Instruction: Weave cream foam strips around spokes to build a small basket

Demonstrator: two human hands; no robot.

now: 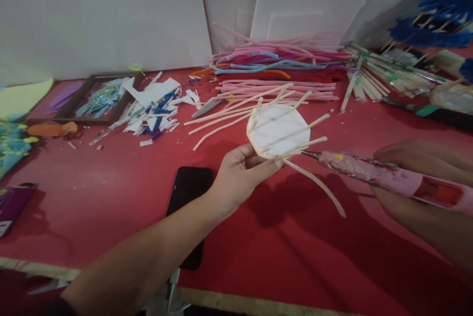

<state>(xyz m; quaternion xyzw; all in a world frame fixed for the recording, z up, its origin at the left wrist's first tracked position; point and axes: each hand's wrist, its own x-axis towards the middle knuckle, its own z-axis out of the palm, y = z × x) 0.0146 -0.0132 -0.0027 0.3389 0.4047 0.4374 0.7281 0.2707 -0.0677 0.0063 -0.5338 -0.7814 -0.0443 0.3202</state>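
A round white disc (280, 130) with short wooden sticks standing around its rim is pinched by my left hand (242, 170) at the near edge. A beige pipe cleaner (320, 185) runs along that rim, and its loose end hangs down to the right. My right hand (417, 158) is wrapped round a pink hot glue gun (373, 170), partly hidden behind its body. The gun's metal nozzle points left and meets or nearly meets a stick at the disc's lower right edge.
Beige pipe cleaners (218, 123) lie behind the disc, with pink ones (277, 90) farther back. A black phone (192, 188) lies under my left forearm. White and blue scraps (155, 114) and a brown frame (92, 119) are at left. Bundled sticks (369, 77) lie at right.
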